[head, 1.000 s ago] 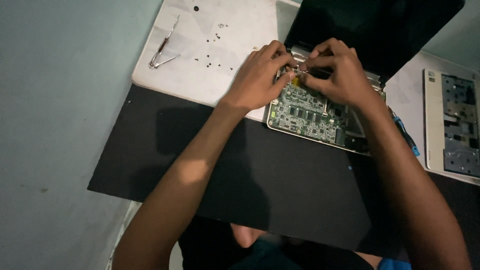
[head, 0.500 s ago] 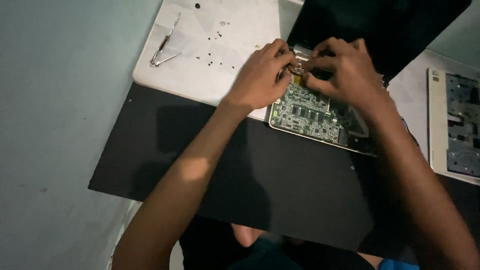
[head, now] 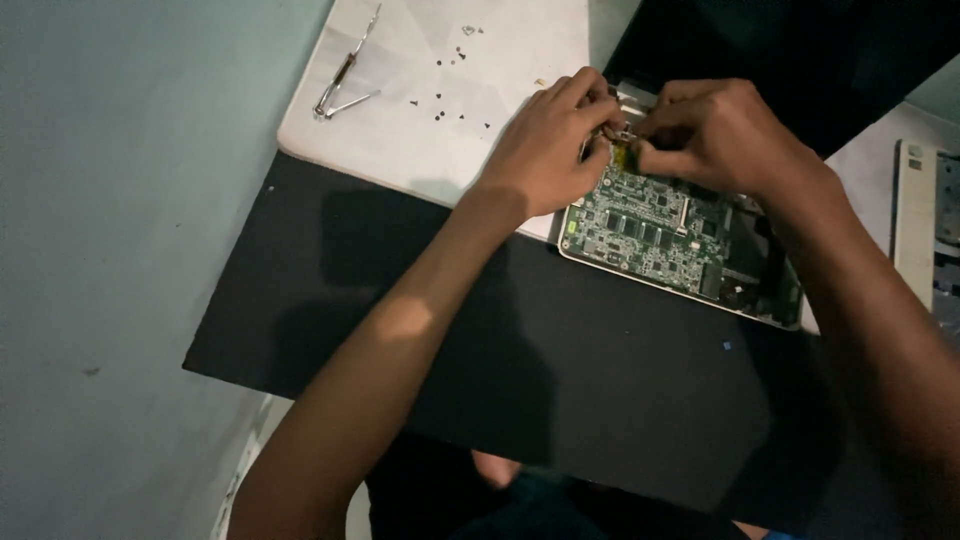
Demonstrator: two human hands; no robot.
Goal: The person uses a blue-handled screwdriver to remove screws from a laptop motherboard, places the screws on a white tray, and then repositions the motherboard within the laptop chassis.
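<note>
At circuit board's [head: 650,235] top edge | left hand [head: 545,150], right hand [head: 715,135] pinched together on small connector [head: 622,150]

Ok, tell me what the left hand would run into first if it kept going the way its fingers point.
Probably the right hand: the left hand points right, fingertips nearly touching it above the circuit board.

Left hand [head: 545,150] and right hand [head: 715,135] close together, fingertips apparently pinched, forearms angled inward
</note>
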